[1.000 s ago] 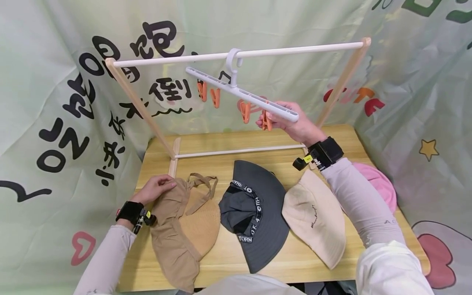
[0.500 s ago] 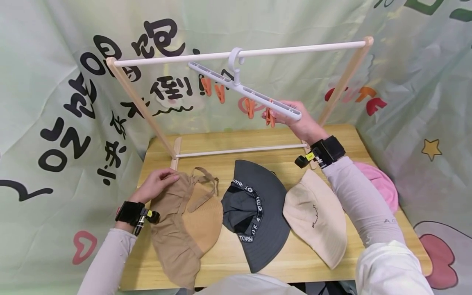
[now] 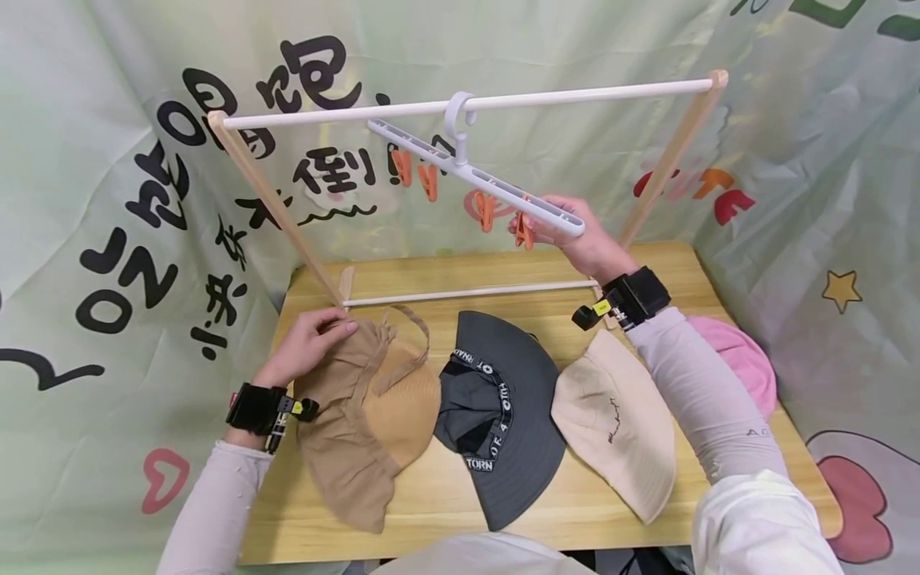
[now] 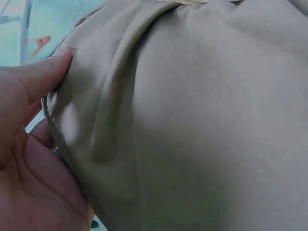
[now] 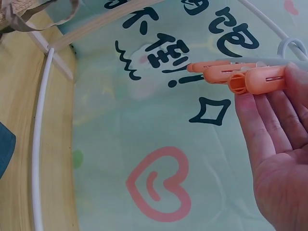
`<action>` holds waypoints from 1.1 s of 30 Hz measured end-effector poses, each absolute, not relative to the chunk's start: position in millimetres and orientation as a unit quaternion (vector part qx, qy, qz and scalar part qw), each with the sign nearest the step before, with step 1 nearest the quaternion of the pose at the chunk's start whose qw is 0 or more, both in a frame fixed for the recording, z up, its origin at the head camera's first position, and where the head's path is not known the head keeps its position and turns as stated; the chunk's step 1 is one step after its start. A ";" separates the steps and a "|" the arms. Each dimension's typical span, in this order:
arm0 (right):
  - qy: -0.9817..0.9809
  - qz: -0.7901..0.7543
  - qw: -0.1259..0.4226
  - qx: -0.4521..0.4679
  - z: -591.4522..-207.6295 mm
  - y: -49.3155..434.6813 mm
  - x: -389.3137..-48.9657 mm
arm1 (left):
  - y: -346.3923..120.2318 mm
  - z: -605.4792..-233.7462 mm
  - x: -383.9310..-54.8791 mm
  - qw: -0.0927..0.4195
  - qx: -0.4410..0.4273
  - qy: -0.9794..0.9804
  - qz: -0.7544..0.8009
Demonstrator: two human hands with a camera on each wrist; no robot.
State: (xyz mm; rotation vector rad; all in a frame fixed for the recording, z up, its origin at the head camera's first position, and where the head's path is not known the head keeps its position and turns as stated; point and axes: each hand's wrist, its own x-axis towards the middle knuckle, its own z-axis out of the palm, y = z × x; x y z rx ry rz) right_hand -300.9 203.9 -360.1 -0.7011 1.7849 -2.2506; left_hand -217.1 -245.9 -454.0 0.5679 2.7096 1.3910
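In the head view, my left hand (image 3: pixel 305 345) pinches the upper left edge of a brown sun hat (image 3: pixel 334 415) with a straw-coloured brim part and a tie strap. The hat's cloth (image 4: pixel 192 110) fills the left wrist view, with the thumb (image 4: pixel 55 67) in front and the other fingers partly hidden behind it. A pale lilac hanger (image 3: pixel 496 188) hooks over the rack's white bar (image 3: pixel 589 97), slanting toward me. At its near end, my right hand (image 3: pixel 585 243) pinches an orange clothespin (image 5: pixel 267 79). Several such clothespins hang along the hanger.
A dark grey hat (image 3: pixel 528 431) with a lettered band and a cream bucket hat (image 3: pixel 618 427) lie on the wooden table (image 3: pixel 438 519). Beyond my right forearm sits a pink hat (image 3: pixel 740 359). The rack's wooden posts (image 3: pixel 276 208) stand at the back before a printed curtain.
My left hand has moved forward and slightly right, drawing the brown hat's edge with it; its lower end has left the table's front edge. The right hand and hanger shifted only slightly.
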 end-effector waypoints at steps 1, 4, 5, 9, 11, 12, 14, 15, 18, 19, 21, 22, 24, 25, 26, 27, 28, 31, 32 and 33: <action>0.600 -0.759 0.091 -0.235 -360.3 203.7 -300.7 | -245.5 -454.4 -218.9 0.018 0.186 0.874 0.449; 0.606 -0.757 0.083 -0.230 -360.8 203.4 -300.1 | -242.0 -452.1 -222.6 0.012 0.187 0.874 0.448; 0.606 -0.758 0.083 -0.229 -361.1 203.2 -299.8 | -240.0 -450.1 -223.1 0.011 0.189 0.875 0.445; 0.605 -0.758 0.078 -0.230 -362.2 202.1 -298.5 | -228.4 -441.1 -224.3 0.012 0.195 0.876 0.440; 0.601 -0.761 0.079 -0.232 -363.0 201.2 -297.9 | -221.9 -437.5 -225.0 0.012 0.202 0.875 0.441; 0.600 -0.761 0.080 -0.233 -363.2 200.8 -297.6 | -218.5 -435.7 -225.3 0.013 0.203 0.873 0.444; 0.599 -0.762 0.084 -0.233 -363.5 200.0 -297.0 | -212.4 -432.6 -226.0 0.013 0.206 0.869 0.450; 0.600 -0.761 0.084 -0.231 -363.5 199.6 -296.7 | -209.5 -431.4 -226.5 0.012 0.206 0.867 0.454; 0.609 -0.757 0.082 -0.224 -362.7 198.5 -296.2 | -201.2 -426.4 -227.3 0.005 0.205 0.863 0.462; 0.610 -0.756 0.083 -0.221 -362.5 198.2 -296.0 | -198.7 -425.3 -227.7 0.002 0.206 0.862 0.464; 0.613 -0.756 0.082 -0.215 -362.2 197.9 -295.5 | -193.3 -422.5 -228.1 -0.005 0.207 0.860 0.465; 0.612 -0.757 0.083 -0.213 -362.1 197.7 -295.2 | -190.6 -420.9 -228.3 -0.008 0.208 0.860 0.466; 0.611 -0.758 0.083 -0.211 -362.3 197.1 -294.9 | -185.0 -418.3 -229.2 -0.015 0.212 0.860 0.464; 0.609 -0.760 0.083 -0.210 -362.5 196.7 -294.6 | -182.1 -417.1 -229.7 -0.016 0.215 0.859 0.464; 0.610 -0.760 0.082 -0.209 -362.7 196.2 -294.4 | -179.2 -415.6 -230.1 -0.018 0.217 0.858 0.465; 0.610 -0.760 0.082 -0.208 -363.1 195.7 -294.2 | -176.4 -414.5 -230.5 -0.019 0.219 0.856 0.468; 0.611 -0.759 0.080 -0.207 -363.5 195.1 -293.9 | -173.6 -413.5 -231.1 -0.020 0.223 0.855 0.468; 0.614 -0.758 0.076 -0.206 -364.0 192.8 -292.3 | -165.3 -410.5 -232.7 -0.017 0.229 0.851 0.472; 0.615 -0.757 0.071 -0.206 -364.0 191.9 -291.4 | -162.6 -409.5 -233.2 -0.017 0.230 0.851 0.472; 0.615 -0.757 0.068 -0.208 -363.9 191.0 -290.7 | -159.9 -408.3 -233.6 -0.019 0.231 0.852 0.470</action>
